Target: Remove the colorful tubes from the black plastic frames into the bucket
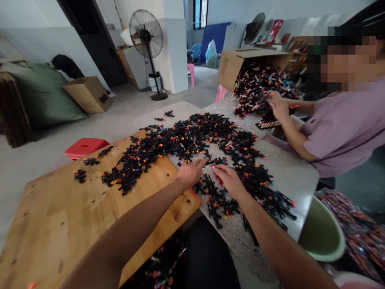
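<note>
My left hand is over the near edge of the pile, its fingers held close together and pointing right. A dark piece shows at its fingertips, but I cannot tell what it is. Just to the right, my right hand pinches a small pink-and-white piece between thumb and index finger. Around both hands lies a heap of small black plastic toy guns with orange, yellow and blue parts. More toy guns lie below my hands on the speckled tabletop.
A wooden board covers the left side. Across the table, a person's hands work at a tipped cardboard box spilling similar pieces. A green tub stands at right, a red stool at left, a fan behind.
</note>
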The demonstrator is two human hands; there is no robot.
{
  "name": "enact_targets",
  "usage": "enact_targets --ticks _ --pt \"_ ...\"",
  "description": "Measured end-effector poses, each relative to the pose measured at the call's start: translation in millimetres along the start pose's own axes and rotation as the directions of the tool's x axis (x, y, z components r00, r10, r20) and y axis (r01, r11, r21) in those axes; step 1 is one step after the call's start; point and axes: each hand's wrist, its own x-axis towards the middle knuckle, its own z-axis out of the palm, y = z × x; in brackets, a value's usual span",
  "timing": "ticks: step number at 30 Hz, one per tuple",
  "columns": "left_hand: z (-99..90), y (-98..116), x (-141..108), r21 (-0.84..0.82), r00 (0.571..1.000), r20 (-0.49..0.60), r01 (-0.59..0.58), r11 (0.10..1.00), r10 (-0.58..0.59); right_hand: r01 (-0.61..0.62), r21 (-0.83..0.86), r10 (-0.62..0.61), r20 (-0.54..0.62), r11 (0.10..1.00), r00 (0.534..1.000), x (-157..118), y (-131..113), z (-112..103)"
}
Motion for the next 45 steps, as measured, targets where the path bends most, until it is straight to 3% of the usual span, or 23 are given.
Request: enact_targets --ticks 4,10,13,17,21,24,34,41,45 --pt "-24.7 18.1 -35.2 0.025 0.999 -0.019 0.046 0.999 -0.046 -0.074 0.232 0.053 0.094 0.97 0.994 -18.3 -9.5 23.5" --pt "-62.5 36.8 -68.9 -0.178 0.985 -0.152 0.056 0.982 -0.084 -0.055 0.219 0.016 0.175 0.974 0.984 -38.6 -18.2 35.5" --pt "-78.1 39.8 -83.3 -0.201 0.985 -0.166 0.006 0.98 -0.04 -0.003 0.222 -0.023 0.112 0.975 0.993 -46.3 -22.8 40.7" --pt "-91.8 42.4 -98.0 -0.05 0.976 -0.207 -0.082 0.995 0.07 0.033 0.231 -0.064 0.125 0.972 0.99 -58.7 -31.6 52.9" --pt "-100.3 42.7 -106.4 0.244 0.955 -0.201 -0.166 0.955 0.218 0.043 0.233 -0.084 0.166 0.971 0.983 -71.0 -39.9 62.3" --pt "-105.6 42.5 -111.2 0.371 0.932 -0.195 -0.219 0.903 0.306 0.075 0.207 -0.11 0.162 0.975 0.981 -75.9 -43.0 65.6" --pt "-112.9 41.0 -119.0 0.435 0.902 -0.168 -0.294 0.851 0.397 0.041 0.161 -0.07 0.176 0.986 0.982 -83.5 -44.8 67.8" --pt "-114.8 40.0 -117.1 0.448 0.877 -0.189 -0.323 0.834 0.441 -0.1 0.269 0.063 0.142 0.958 0.988 -85.9 -52.0 71.0" --pt "-112.5 39.4 -118.8 0.445 0.887 -0.17 -0.319 0.837 0.429 -0.051 0.205 0.016 0.167 0.977 0.986 -86.7 -51.2 68.9"
